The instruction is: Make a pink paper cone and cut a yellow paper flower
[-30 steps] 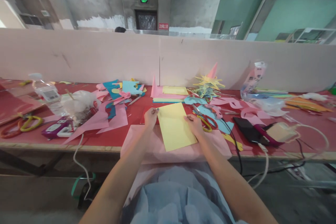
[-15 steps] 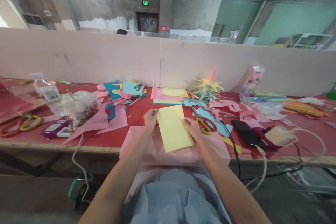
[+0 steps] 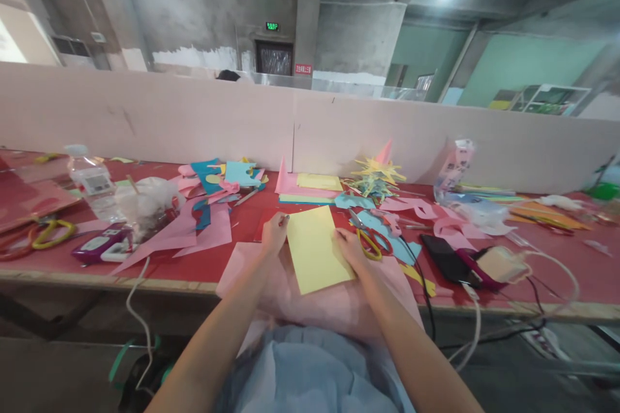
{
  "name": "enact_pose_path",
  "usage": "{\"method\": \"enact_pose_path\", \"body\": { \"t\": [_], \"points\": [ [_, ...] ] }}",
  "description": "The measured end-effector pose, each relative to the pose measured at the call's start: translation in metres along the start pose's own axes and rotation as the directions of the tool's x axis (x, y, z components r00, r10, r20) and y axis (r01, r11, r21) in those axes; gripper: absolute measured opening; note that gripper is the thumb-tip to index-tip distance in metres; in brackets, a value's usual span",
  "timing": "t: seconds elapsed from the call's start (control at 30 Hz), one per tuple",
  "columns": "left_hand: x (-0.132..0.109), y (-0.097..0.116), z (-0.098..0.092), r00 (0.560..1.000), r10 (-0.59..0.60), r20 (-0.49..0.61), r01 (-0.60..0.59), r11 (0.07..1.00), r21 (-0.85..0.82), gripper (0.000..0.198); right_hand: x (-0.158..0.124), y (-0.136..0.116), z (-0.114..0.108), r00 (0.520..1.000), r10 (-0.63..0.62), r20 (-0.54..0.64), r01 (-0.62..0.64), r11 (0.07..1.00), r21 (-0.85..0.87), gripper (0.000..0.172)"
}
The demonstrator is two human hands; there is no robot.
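Yellow sheet (image 3: 317,250) sits just below frame centre, held between both hands. Left hand (image 3: 274,234): fingers pinched on the upper left corner, tips right at the edge, sheet running right and down from them. Right hand (image 3: 349,248): fingers gripping the right edge, above its midpoint, tips slightly over the face, palm outside the edge. Upper right corner, middle and bottom edge clear of the visible fingers. Can't tell how far fingers reach underneath, hidden. Sheet is skewed, bottom edge rising to the right.

Pink sheet (image 3: 256,303) shows behind it at lower centre, running past the front edge of the red tabletop (image 3: 203,268). Can't tell if the two touch.

Scissors (image 3: 372,248) with yellow and red handles just right of the right hand, blue scrap (image 3: 382,226) beside them. Paper stack (image 3: 310,193) directly above the yellow sheet in frame; spiky paper cone (image 3: 378,177), pink tip up, to the right of that. Phone (image 3: 442,258) right of frame, cable plugged in. Pink scrap (image 3: 167,235) left of frame, purple device (image 3: 103,242) next to it, bottle (image 3: 92,181) farther up left.
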State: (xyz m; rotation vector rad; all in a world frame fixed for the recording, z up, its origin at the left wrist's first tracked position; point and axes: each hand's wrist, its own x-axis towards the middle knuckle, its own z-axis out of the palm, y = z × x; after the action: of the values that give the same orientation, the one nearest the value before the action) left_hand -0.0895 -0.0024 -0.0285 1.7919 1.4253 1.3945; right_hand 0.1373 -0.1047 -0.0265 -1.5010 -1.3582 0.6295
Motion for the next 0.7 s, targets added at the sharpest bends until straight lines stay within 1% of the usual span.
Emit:
{"method": "enact_pose_path", "body": {
  "t": [0.13,0.27,0.5,0.7],
  "points": [
    [-0.002,-0.002,-0.001,1.000,0.012,0.018,-0.012,1.000,0.009,0.020,0.016,0.001,0.007,1.000,-0.007,-0.002,0.007,1.000,-0.028,0.024],
    [-0.002,-0.004,-0.001,0.999,0.008,0.038,-0.008,1.000,0.000,0.020,0.030,0.001,0.013,0.999,-0.027,-0.018,0.027,0.999,-0.032,0.024],
    [0.001,-0.010,0.004,0.999,-0.001,0.051,0.003,1.000,-0.031,0.020,0.027,0.005,0.013,0.998,-0.052,-0.040,0.051,0.999,-0.015,0.032],
    [0.000,-0.006,0.003,0.998,0.003,0.066,-0.001,0.999,-0.035,0.023,0.033,0.010,0.015,0.995,-0.073,-0.064,0.072,0.997,-0.026,0.034]
  ]
}}
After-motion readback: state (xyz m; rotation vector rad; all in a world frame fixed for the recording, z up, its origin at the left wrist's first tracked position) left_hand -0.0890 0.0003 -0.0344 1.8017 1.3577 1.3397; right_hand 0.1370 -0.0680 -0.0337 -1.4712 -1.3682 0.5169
